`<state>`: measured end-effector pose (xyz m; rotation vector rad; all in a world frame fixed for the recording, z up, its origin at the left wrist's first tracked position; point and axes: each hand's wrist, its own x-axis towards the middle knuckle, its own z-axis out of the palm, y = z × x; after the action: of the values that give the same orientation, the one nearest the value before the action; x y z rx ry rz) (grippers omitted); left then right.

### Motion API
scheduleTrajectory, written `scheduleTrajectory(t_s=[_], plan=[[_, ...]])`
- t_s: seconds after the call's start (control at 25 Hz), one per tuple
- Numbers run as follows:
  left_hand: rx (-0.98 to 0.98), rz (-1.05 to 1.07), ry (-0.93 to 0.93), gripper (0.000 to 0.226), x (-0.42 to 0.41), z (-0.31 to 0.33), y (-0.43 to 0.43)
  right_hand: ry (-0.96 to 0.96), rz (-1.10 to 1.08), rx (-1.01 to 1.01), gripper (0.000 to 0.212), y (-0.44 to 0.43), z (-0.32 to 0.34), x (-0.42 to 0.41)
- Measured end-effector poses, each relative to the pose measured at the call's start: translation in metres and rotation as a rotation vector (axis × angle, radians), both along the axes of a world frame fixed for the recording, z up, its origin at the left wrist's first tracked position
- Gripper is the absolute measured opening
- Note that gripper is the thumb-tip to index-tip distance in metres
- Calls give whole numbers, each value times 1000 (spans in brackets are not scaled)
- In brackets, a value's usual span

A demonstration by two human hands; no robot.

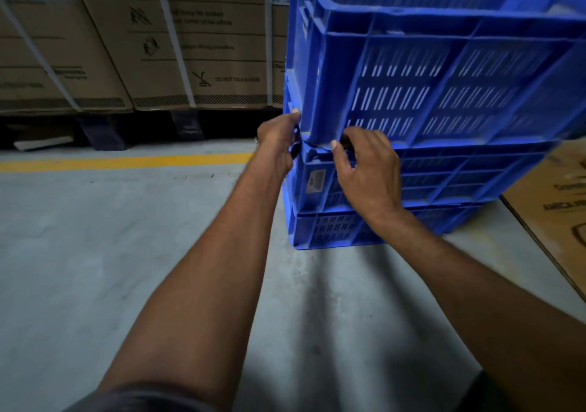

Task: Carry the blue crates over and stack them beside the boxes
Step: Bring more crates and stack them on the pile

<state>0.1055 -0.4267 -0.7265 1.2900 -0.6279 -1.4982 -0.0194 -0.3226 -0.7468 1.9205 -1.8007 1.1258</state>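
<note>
Head view is showing a stack of blue crates standing on the grey floor (95, 253), with strapped cardboard boxes (133, 41) sitting on a dark pallet at the far left, just beside the stack. The top crate (428, 72) is tilting, its near-left corner resting on the rim of the middle crate (412, 177), which is nesting on a bottom crate (333, 231). The left hand (279, 139) is curling around the near-left corner of the stack at the seam between top and middle crates, fingers wrapped out of sight behind the edge. The right hand (364, 170) is lying over the near face at the same seam, fingers half bent, tips pressing into the gap under the top crate's base; whether they are gripping the rim or only steadying it I cannot tell. A flat sheet of cardboard (558, 209) is lying on the floor at the right. Judging by this, the stacking step is in hand: the top crate is being seated. The next move likely calls for levelling it so its base drops squarely into the rim below, keeping fingers out of the closing gap.
</note>
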Motion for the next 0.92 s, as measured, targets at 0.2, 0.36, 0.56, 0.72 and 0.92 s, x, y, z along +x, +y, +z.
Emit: scheduleTrajectory(t_s=[0.2,0.36,0.56,0.72,0.92], plan=[[-55,88,8,11,-10,-5,34,265,74,-6,33,8,-19,-56],[-362,223,-64,19,-14,-36,55,255,-20,-134,16,3,-25,-74],[-677,168,-314,46,-26,-57,88,194,-120,-243,17,-5,-23,-58],[-701,261,-453,44,-32,-62,90,111,-82,-196,11,2,-24,-67],[-686,395,-562,29,-34,-56,81,85,-80,-195,13,1,-26,-77]])
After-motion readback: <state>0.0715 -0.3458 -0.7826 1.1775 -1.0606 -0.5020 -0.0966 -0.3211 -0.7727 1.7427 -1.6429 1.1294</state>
